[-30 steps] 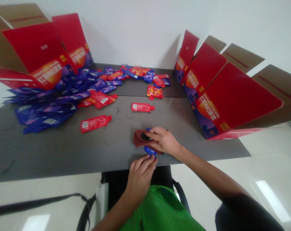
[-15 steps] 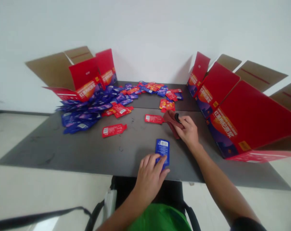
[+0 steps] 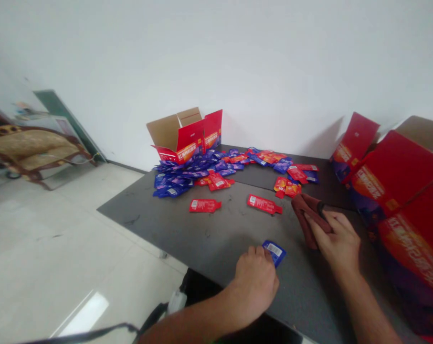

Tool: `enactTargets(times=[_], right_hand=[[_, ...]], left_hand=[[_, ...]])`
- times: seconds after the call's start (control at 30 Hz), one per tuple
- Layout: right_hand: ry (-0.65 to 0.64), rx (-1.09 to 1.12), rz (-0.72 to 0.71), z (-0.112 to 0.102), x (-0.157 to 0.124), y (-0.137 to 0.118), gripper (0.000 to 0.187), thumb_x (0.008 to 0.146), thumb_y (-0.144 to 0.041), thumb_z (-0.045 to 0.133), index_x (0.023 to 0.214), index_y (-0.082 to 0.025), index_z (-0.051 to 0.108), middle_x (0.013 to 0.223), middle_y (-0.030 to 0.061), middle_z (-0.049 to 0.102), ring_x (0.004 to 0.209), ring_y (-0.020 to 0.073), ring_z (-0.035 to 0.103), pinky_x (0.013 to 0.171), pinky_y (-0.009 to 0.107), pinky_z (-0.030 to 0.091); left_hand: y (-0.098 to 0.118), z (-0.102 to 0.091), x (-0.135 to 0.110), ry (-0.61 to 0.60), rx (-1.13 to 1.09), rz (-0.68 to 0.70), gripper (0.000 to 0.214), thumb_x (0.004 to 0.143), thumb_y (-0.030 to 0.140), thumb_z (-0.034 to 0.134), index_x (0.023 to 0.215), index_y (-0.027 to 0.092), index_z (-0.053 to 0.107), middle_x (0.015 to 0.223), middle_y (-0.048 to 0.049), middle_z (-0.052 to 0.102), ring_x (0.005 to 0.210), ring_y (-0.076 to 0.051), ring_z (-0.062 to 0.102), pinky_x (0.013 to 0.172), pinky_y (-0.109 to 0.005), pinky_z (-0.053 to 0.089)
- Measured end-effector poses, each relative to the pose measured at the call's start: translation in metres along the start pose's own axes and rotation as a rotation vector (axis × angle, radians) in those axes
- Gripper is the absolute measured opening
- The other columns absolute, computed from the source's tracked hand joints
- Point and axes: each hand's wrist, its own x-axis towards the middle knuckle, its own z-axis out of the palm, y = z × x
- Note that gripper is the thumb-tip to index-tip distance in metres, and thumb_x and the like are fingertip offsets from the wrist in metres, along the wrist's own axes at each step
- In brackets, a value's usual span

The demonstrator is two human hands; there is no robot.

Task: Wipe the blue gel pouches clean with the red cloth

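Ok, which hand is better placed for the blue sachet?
Probably left: the left hand is already touching the blue sachet, while the right hand is occupied holding a dark red cloth.

The table (image 3: 155, 212) is dark grey with pale scratches. At 6 o'clock lies a blue sachet (image 3: 274, 253) with a white barcode label. At 3 o'clock the cloth (image 3: 307, 215) is dark reddish brown. At 12 o'clock the box (image 3: 191, 143) is red, with orange and purple print.
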Motion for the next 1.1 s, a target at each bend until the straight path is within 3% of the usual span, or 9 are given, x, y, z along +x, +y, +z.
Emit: enactTargets(times=[0.1,0.27,0.37,0.43,0.5,0.53,0.7,0.9,1.1], right_hand=[[-0.011,0.0,-0.006,0.001,0.0,0.0,0.04,0.093,-0.052,0.063,0.108,-0.017,0.074,0.101,0.0068,0.068,0.091,0.0213,0.068,0.082,0.031,0.054],[-0.044,0.027,0.014,0.001,0.0,0.0,0.045,0.093,-0.058,0.058,0.105,-0.017,0.074,0.099,0.0067,0.068,0.088,0.0216,0.068,0.08,0.031,0.054],[-0.08,0.051,0.046,0.002,-0.001,0.002,0.047,0.092,-0.06,0.058,0.105,-0.019,0.075,0.099,0.0061,0.068,0.088,0.022,0.067,0.077,0.031,0.053],[-0.107,0.067,0.072,0.003,-0.002,0.005,0.048,0.09,-0.062,0.059,0.106,-0.02,0.075,0.1,0.0058,0.068,0.089,0.0223,0.067,0.076,0.031,0.052],[-0.13,0.074,0.103,0.005,-0.003,0.008,0.049,0.089,-0.064,0.059,0.105,-0.02,0.075,0.101,0.0062,0.069,0.09,0.0231,0.067,0.076,0.031,0.052],[-0.14,0.076,0.117,0.007,-0.004,0.009,0.05,0.088,-0.064,0.059,0.104,-0.02,0.075,0.101,0.0066,0.069,0.09,0.0235,0.067,0.077,0.031,0.052],[-0.21,0.086,0.156,0.01,-0.007,0.009,0.051,0.086,-0.066,0.06,0.102,-0.02,0.075,0.101,0.0064,0.068,0.091,0.0238,0.067,0.079,0.032,0.053],[-0.289,0.075,0.168,0.012,-0.007,0.015,0.049,0.084,-0.067,0.061,0.096,-0.021,0.075,0.097,0.0056,0.068,0.083,0.0222,0.069,0.074,0.03,0.055],[-0.296,0.021,0.204,0.013,-0.012,0.043,0.052,0.078,-0.068,0.062,0.097,-0.021,0.078,0.1,0.0089,0.072,0.083,0.028,0.073,0.069,0.037,0.059]], left_hand=[[-0.011,-0.02,0.004,-0.116,-0.009,-0.02,0.029,0.098,0.023,0.045,0.108,0.013,0.07,0.091,-0.0147,0.073,0.081,-0.028,0.072,0.069,-0.037,0.057],[-0.062,-0.035,0.002,-0.069,-0.053,-0.028,0.035,0.105,0.037,0.04,0.108,0.019,0.069,0.095,-0.0128,0.076,0.086,-0.028,0.074,0.076,-0.035,0.055],[-0.116,-0.054,0.001,0.057,-0.158,-0.13,0.041,0.106,0.046,0.038,0.108,0.021,0.07,0.098,-0.0095,0.077,0.09,-0.025,0.074,0.079,-0.032,0.054],[-0.159,-0.073,0.003,0.253,-0.181,-0.22,0.041,0.106,0.046,0.038,0.117,0.022,0.069,0.106,-0.0085,0.077,0.094,-0.023,0.073,0.082,-0.03,0.055],[-0.205,-0.095,0.005,0.502,-0.077,-0.275,0.042,0.105,0.045,0.039,0.126,0.022,0.067,0.116,-0.0078,0.076,0.1,-0.023,0.072,0.087,-0.029,0.055],[-0.228,-0.106,0.007,0.567,-0.043,-0.31,0.044,0.105,0.043,0.038,0.133,0.019,0.063,0.125,-0.01,0.073,0.109,-0.025,0.07,0.092,-0.031,0.054],[-0.324,-0.153,0.026,0.689,0.075,-0.375,0.052,0.106,0.036,0.028,0.143,0.011,0.054,0.134,-0.0151,0.067,0.12,-0.028,0.065,0.102,-0.039,0.05],[-0.407,-0.193,0.069,0.586,0.261,-0.274,0.042,0.1,0.031,0.04,0.128,0.018,0.069,0.127,-0.0127,0.072,0.118,-0.03,0.065,0.102,-0.041,0.048],[-0.473,-0.208,0.098,0.43,0.399,-0.195,0.036,0.093,0.029,0.052,0.12,0.027,0.075,0.117,-0.0099,0.076,0.113,-0.03,0.068,0.096,-0.038,0.048]])
